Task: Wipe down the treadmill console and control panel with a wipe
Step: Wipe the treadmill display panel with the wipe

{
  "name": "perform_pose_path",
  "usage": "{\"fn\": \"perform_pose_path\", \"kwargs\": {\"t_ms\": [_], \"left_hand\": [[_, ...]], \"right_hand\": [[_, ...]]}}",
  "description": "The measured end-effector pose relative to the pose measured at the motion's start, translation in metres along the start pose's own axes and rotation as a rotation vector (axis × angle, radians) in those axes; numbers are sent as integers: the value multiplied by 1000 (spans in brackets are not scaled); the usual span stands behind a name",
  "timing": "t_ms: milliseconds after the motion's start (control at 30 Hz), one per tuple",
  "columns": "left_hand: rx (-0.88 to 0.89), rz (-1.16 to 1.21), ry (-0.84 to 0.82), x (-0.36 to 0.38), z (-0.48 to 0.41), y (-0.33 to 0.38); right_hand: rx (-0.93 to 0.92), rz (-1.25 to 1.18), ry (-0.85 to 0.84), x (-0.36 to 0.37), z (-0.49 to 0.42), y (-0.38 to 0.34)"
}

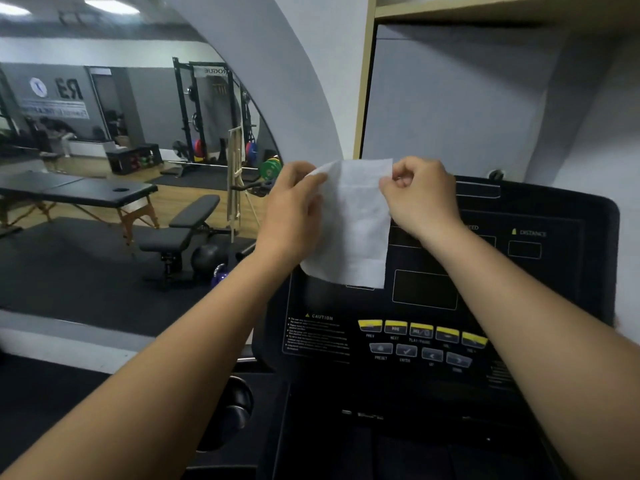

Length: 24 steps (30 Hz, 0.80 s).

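Note:
A white wipe (353, 230) hangs spread out in front of the black treadmill console (540, 292). My left hand (294, 209) pinches its upper left corner and my right hand (422, 195) pinches its upper right corner. The wipe covers the console's upper left part and I cannot tell if it touches the panel. Below it lies the control panel (419, 341) with a row of yellow buttons and a row of grey buttons. Dark display windows sit above the buttons.
A large arched mirror (121, 168) on the left reflects a gym with a massage table, a bench and a rack. A grey wall and a wooden shelf edge (365, 81) rise behind the console. A black handlebar knob (235, 403) sits low left of the console.

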<state>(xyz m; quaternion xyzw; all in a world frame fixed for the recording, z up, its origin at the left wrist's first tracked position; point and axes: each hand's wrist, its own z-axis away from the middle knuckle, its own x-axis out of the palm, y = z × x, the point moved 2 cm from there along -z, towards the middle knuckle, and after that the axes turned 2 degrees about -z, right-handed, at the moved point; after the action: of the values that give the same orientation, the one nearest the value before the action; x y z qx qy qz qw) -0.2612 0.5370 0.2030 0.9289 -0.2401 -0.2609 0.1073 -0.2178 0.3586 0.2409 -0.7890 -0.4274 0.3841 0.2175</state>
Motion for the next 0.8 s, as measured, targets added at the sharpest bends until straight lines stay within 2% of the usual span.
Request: {"fn": "perform_pose_path", "kwargs": {"t_ms": [67,100,167,233,333,467,567,667,800], "left_hand": [[-6,-111,-68,7,-9,-7],[-9,-188,-83,11,-10,-11],[24,-284,-71,17,-5,-18],[63,-282,-51,23,5,-26],[92,-229,-102,30,18,-37],[92,-195,-97,34,19,-41],[-75,-90,-15,32,14,-44],[-361,300,44,21,10,-50],[-608,593,-53,8,18,-60]], "right_hand": [[3,-57,49,8,-5,-7],[-86,-9,84,11,1,-11],[-378,167,89,25,22,-14],[-554,380,-45,48,41,-5],[-595,711,-201,76,47,15],[-637,934,-231,81,36,19],[-634,980,-235,78,13,9],[-618,975,-236,80,-2,-3],[-722,990,-249,93,16,2]]}}
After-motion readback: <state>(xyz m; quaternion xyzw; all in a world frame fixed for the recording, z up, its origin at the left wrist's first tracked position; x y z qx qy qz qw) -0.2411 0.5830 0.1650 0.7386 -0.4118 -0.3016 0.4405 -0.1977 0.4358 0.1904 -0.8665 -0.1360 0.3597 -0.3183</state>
